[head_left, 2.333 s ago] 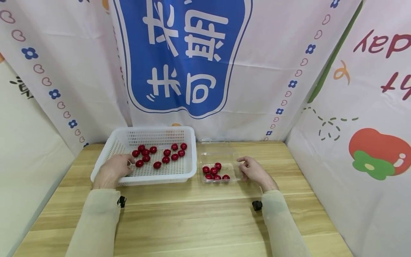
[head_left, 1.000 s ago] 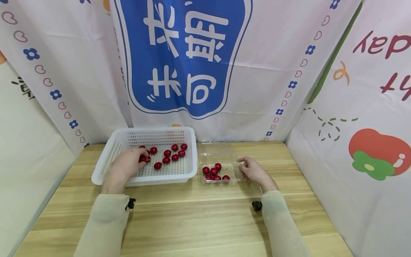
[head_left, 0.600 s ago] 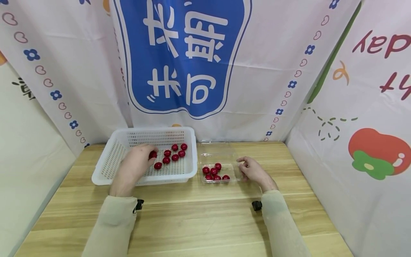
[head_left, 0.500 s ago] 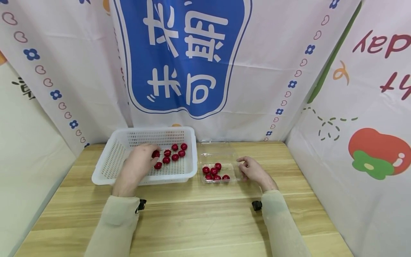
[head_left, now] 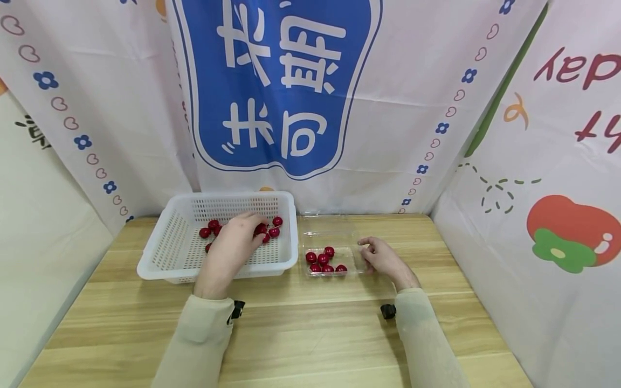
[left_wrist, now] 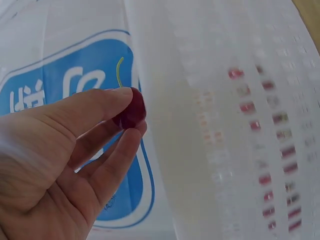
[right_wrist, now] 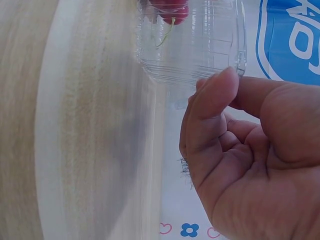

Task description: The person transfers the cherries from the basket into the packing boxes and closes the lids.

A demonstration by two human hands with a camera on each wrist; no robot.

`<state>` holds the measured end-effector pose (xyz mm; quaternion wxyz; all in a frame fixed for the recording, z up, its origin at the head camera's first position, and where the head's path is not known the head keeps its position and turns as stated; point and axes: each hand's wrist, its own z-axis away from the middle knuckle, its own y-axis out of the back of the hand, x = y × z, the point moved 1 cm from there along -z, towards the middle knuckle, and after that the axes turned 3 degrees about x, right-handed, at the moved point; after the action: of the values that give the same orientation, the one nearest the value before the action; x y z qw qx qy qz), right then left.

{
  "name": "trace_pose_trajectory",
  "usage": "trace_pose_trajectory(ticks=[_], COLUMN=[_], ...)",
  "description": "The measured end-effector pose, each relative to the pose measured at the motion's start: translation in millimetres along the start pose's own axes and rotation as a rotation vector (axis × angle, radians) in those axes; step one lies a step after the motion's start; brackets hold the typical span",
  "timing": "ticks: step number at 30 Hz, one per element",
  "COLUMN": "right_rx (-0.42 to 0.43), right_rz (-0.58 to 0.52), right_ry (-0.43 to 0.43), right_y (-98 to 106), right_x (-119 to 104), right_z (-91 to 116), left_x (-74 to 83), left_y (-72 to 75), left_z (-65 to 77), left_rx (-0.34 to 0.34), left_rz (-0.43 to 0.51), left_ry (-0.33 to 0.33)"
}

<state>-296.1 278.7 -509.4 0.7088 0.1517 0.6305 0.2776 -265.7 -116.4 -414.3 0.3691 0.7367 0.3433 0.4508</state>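
In the left wrist view my left hand (left_wrist: 75, 140) pinches a dark red cherry (left_wrist: 134, 111) with a green stem between thumb and fingertips. The head view has this left hand (head_left: 232, 245) above the white perforated basket (head_left: 165, 264), where several cherries (head_left: 205, 233) lie. Some cherries are hidden by the hand. To the right stands a clear plastic box (head_left: 356, 258) with its lid laid back and several cherries (head_left: 323, 258) inside. My right hand (head_left: 385, 261), fingers curled, pinches the box's right rim, as the right wrist view of this right hand (right_wrist: 235, 135) suggests.
Basket and box stand side by side near the back of a wooden table (head_left: 301, 334). A printed white cloth (head_left: 398, 108) hangs right behind them, with more cloth at both sides.
My left hand has moved rightward across the basket, uncovering cherries at its left and covering those near its middle. My right hand and the box have stayed in place.
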Motion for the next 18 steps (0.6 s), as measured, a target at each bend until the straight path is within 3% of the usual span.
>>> trace_pose_trajectory(ticks=[9, 18], right_rx=[-0.006, -0.01], right_rz=[-0.015, -0.01], right_ry=[0.001, 0.005], right_y=[0.7, 1.0], right_x=[1.9, 1.2], right_z=[0.7, -0.6], left_x=[33.7, 58.4], left_y=[-19.2, -39.3], left_z=[-4.6, -4.1], left_rx=[0.042, 0.031], left_rz=[0.047, 0.055], left_ry=[-0.078, -0.143])
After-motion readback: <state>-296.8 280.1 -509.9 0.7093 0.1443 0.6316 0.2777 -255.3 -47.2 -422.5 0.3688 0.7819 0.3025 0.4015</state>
